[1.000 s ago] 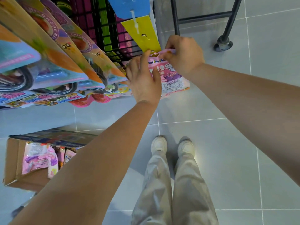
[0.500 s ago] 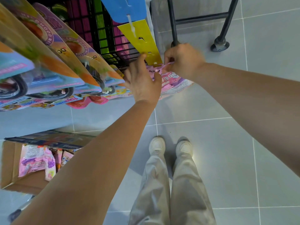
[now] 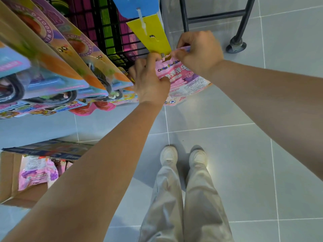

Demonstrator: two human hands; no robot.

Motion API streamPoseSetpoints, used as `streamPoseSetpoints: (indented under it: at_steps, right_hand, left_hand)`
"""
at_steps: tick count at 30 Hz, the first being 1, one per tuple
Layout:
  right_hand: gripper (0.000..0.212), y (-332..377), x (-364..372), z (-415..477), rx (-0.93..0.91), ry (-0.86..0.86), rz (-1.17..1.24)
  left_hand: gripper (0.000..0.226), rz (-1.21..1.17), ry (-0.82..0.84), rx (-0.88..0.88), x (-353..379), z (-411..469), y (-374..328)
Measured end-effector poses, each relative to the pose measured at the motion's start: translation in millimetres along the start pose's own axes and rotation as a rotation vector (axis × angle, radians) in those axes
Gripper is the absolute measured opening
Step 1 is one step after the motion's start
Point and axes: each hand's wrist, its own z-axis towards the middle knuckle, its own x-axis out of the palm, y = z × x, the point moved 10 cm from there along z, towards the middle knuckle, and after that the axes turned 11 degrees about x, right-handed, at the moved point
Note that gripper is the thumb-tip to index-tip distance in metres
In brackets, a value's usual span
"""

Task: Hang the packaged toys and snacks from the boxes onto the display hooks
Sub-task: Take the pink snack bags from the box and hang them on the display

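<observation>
A pink snack packet point(image 3: 183, 79) is held up at a display hook point(image 3: 162, 55) whose metal tip shows just below a yellow price tag point(image 3: 153, 35). My left hand point(image 3: 150, 81) grips the packet's left side, fingers curled over its top corner. My right hand point(image 3: 199, 51) pinches the packet's top right edge. The packet's hang hole sits close to the hook tip; whether it is on the hook I cannot tell. A cardboard box point(image 3: 8, 175) on the floor at lower left holds more pink packets point(image 3: 36, 172).
Carded toys point(image 3: 57, 67) hang in rows on the black wire rack point(image 3: 111, 28) to the left. A blue tag point(image 3: 136, 4) hangs above the yellow one. A dark metal stand leg point(image 3: 236, 44) rests on the grey tiled floor at upper right. My shoes point(image 3: 183, 158) are below.
Both hands have stayed at the hook with the packet. The packet, turned edge-on half a second ago, now faces me flat, with its top against the hook tip.
</observation>
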Motion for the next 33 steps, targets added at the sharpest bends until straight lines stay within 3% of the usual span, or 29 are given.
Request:
streamPoseSetpoints:
  at_steps: [7, 14, 20, 26, 33]
  right_hand:
    - [0.032, 19, 1, -8, -0.119, -0.054, -0.085]
    - [0.031, 11, 7, 9, 0.025, -0.071, -0.126]
    - [0.037, 4, 13, 8, 0.046, -0.072, -0.179]
    - [0.043, -6, 13, -3, 0.077, 0.012, -0.160]
    - [0.048, -7, -16, -70, 0.203, 0.040, -0.235]
  left_hand:
    - [0.060, 0.110, 0.117, 0.035, 9, -3, -3]
    - [0.061, 0.129, 0.028, 0.025, 5, 3, -2]
    - [0.056, -0.008, -0.157, 0.188, -2, -5, -6]
    - [0.057, 0.078, 0.121, 0.187, 16, -15, -6]
    - [0.063, 0.058, 0.425, 0.021, 6, -41, -4]
